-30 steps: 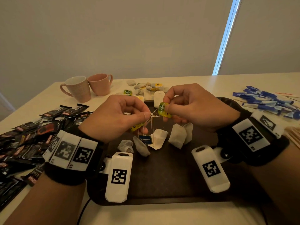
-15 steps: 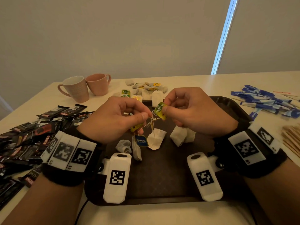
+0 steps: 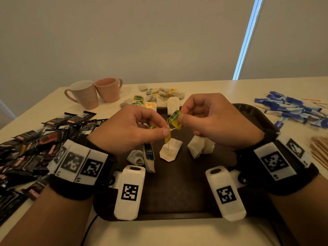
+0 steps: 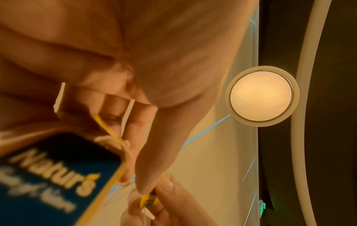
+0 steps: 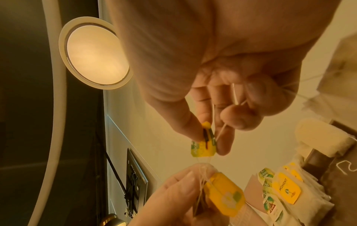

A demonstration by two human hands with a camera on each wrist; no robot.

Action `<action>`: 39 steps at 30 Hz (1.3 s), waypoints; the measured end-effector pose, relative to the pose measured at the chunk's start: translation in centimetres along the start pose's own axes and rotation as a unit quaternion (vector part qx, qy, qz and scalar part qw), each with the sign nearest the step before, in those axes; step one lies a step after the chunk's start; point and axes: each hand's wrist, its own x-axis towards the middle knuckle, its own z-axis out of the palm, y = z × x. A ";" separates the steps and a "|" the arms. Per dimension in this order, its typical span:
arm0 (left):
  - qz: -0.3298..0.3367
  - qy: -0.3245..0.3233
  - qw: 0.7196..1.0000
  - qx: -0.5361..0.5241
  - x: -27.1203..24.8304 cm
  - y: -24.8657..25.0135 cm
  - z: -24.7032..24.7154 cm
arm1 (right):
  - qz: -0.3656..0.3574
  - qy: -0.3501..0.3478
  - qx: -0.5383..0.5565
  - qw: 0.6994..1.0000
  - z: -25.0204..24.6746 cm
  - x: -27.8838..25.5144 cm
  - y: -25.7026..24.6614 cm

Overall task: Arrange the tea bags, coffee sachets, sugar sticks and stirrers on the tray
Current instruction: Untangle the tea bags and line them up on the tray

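Above the tray (image 3: 252, 112), both hands have lowered slightly; right hand (image 3: 213, 119) still pinches the green tag (image 3: 174, 116), left hand (image 3: 131, 129) the knotted strings (image 3: 169, 129). Bags (image 3: 170, 150) remain tangled, unarranged.

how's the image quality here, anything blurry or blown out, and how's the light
Head view: dim, warm light, edges bent by the wide lens, the window strip blown out. Left wrist view: the blue tag is close and out of focus, the ceiling lamp glares. Right wrist view: yellow cast, the green tag fairly sharp.
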 end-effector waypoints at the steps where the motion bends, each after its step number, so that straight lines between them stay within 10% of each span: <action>1: 0.002 0.002 1.000 0.004 0.0 -0.1 0.0 | 0.002 0.000 0.002 1.000 0.0 0.0 0.0; 39: 0.022 0.034 0.998 0.044 0.0 0.1 0.3 | -0.001 0.019 0.021 1.000 0.3 0.1 0.0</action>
